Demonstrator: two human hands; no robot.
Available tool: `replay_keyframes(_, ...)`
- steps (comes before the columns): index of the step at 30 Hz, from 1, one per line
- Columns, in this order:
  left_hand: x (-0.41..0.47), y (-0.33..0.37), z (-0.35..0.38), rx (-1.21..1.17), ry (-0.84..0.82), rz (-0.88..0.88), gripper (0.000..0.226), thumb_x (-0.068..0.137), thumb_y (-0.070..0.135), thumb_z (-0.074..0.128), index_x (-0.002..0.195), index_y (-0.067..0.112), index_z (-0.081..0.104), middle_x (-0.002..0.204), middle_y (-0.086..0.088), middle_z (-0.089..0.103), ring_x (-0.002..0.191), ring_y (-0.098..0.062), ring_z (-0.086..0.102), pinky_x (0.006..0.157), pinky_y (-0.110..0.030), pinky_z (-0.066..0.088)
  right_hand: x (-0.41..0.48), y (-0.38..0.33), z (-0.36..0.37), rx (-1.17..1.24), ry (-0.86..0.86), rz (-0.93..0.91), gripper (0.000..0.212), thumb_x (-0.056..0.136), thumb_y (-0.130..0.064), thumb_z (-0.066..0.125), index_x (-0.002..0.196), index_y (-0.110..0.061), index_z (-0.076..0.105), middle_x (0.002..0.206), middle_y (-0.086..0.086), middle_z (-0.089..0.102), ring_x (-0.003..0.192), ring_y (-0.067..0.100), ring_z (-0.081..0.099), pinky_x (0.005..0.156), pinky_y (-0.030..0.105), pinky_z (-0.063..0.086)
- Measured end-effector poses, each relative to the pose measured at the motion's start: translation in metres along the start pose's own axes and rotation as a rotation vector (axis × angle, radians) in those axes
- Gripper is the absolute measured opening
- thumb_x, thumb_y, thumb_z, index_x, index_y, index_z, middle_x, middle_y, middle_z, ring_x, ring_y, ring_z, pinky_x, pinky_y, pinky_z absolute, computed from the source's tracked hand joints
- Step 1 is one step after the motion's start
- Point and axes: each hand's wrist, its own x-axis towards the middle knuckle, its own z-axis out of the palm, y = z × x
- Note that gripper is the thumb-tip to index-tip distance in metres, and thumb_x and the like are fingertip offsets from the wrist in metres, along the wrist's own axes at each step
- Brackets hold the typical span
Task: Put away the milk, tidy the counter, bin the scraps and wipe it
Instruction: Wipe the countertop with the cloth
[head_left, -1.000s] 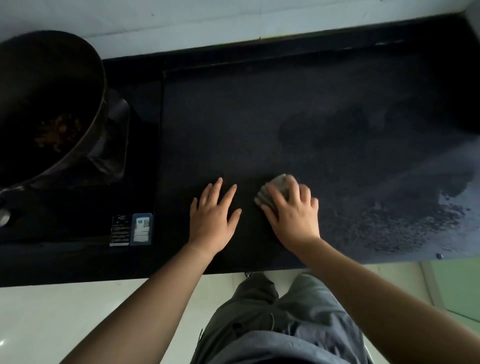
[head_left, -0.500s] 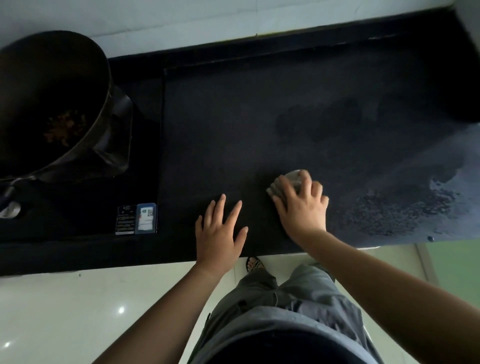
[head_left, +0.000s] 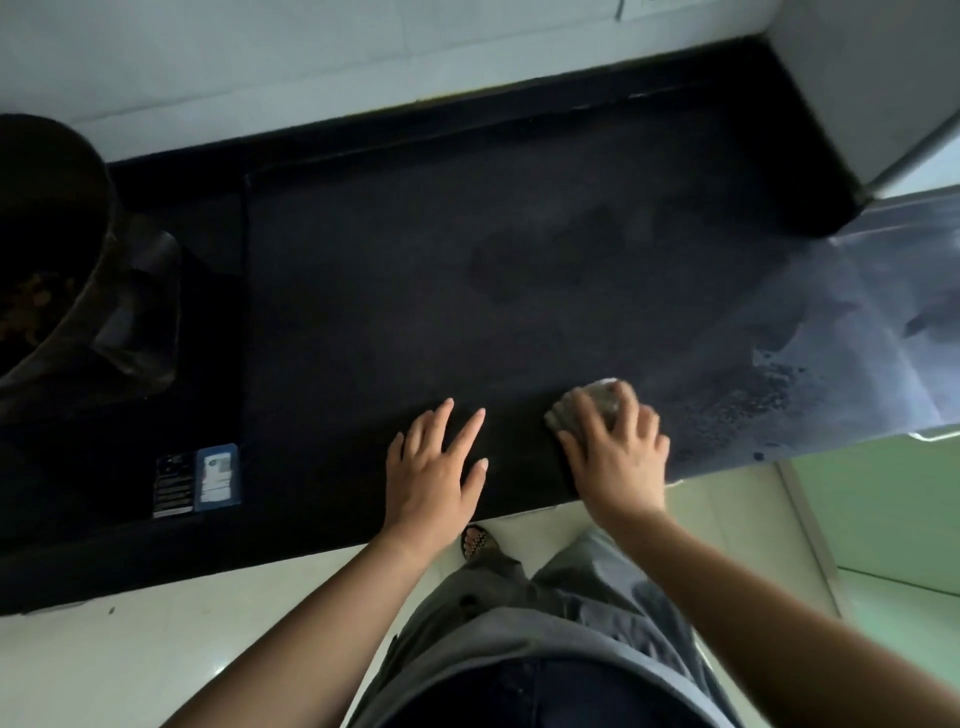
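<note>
The black counter (head_left: 415, 249) fills the head view. My right hand (head_left: 621, 460) lies over a bunched grey cloth (head_left: 574, 410) near the counter's front edge, fingers bent around it and blurred by motion. Just right of the cloth is a wet, speckled patch (head_left: 769, 395) on the counter. My left hand (head_left: 434, 470) rests flat on the counter a hand's width to the left of the right one, fingers spread, holding nothing. No milk or scraps are in view.
A dark wok (head_left: 47, 249) with brown residue sits on the hob at the left, and a blue label (head_left: 198, 480) is stuck near the hob's front. A white appliance (head_left: 872, 78) borders the counter's right end. Pale floor lies below the front edge.
My right hand has slid the cloth rightward along the front of the counter toward the wet patch. My left hand has stayed flat on the counter.
</note>
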Motion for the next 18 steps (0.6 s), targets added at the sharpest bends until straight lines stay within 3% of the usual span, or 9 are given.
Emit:
replay_keyframes(3, 0.012, 0.031, 0.005, 0.000, -0.021, 0.037, 0.054, 0.093, 0.044, 0.040, 0.145, 0.036, 0.025, 0.155, -0.004, 0.022, 0.139, -0.026, 0.024, 0.108, -0.048, 0.026, -0.013, 0.032, -0.005, -0.034, 0.013, -0.084, 0.046, 0.084, -0.045, 0.055, 0.126, -0.026, 0.050, 0.131, 0.015, 0.043, 0.105, 0.038, 0.047, 0.073, 0.049, 0.046)
replay_keyframes(8, 0.027, 0.087, 0.016, 0.001, -0.064, 0.060, 0.054, 0.093, 0.044, 0.040, 0.144, 0.036, 0.026, 0.156, -0.002, 0.019, 0.140, -0.025, 0.022, 0.109, -0.049, 0.024, 0.004, 0.114, -0.027, 0.029, 0.038, 0.161, 0.046, 0.088, -0.048, 0.048, 0.130, -0.031, 0.042, 0.140, 0.010, 0.028, 0.115, 0.036, 0.033, 0.086, 0.051, 0.039)
replay_keyframes(12, 0.035, 0.139, 0.022, 0.016, -0.057, 0.060, 0.053, 0.093, 0.044, 0.039, 0.144, 0.037, 0.025, 0.156, -0.001, 0.018, 0.140, -0.023, 0.022, 0.110, -0.048, 0.025, 0.056, 0.158, -0.044, 0.035, 0.006, 0.229, 0.048, 0.090, -0.052, 0.040, 0.133, -0.032, 0.035, 0.144, 0.008, 0.018, 0.119, 0.033, 0.024, 0.093, 0.052, 0.033)
replay_keyframes(16, 0.041, 0.174, 0.027, 0.041, -0.057, 0.004, 0.054, 0.093, 0.045, 0.037, 0.144, 0.036, 0.024, 0.156, -0.001, 0.017, 0.140, -0.022, 0.020, 0.109, -0.047, 0.025, 0.080, 0.163, -0.046, -0.001, -0.034, 0.154, 0.048, 0.092, -0.051, 0.033, 0.135, -0.031, 0.031, 0.145, 0.012, 0.017, 0.117, 0.037, 0.027, 0.089, 0.051, 0.034)
replay_keyframes(18, 0.042, 0.188, 0.032, 0.031, -0.065, -0.052, 0.055, 0.093, 0.046, 0.038, 0.144, 0.036, 0.024, 0.157, -0.001, 0.016, 0.141, -0.021, 0.019, 0.108, -0.048, 0.026, 0.077, 0.171, -0.049, -0.012, -0.050, 0.019, 0.048, 0.092, -0.050, 0.035, 0.135, -0.031, 0.031, 0.144, 0.014, 0.021, 0.115, 0.037, 0.029, 0.087, 0.050, 0.036)
